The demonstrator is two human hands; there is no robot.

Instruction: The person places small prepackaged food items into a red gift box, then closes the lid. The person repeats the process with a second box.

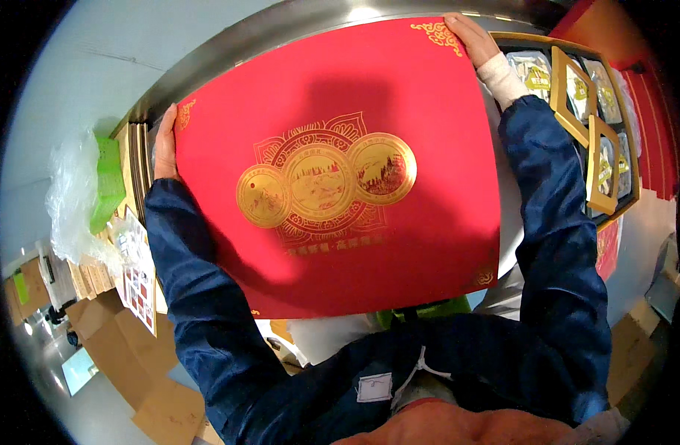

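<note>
A large red gift box (444,170) with gold printed medallions and gold corner ornaments fills the middle of the head view. My left hand (166,144) holds its left edge near the far corner, fingers closed against the side. At the far right corner, my right hand (471,38) grips the edge, with a pale cuff at the wrist. Both arms reach around the box, its printed face toward me. The box hides its own underside and most of the surface below. I cannot tell whether it is a lid alone or a whole box.
An open gold-edged box (623,152) with packets and gold frames stands close to my right arm. Beyond it are stacked red panels (655,111). To the left are brown boards (138,159), a green container (108,182) and clear plastic wrap (73,189). Cardboard boxes (125,345) lie lower left.
</note>
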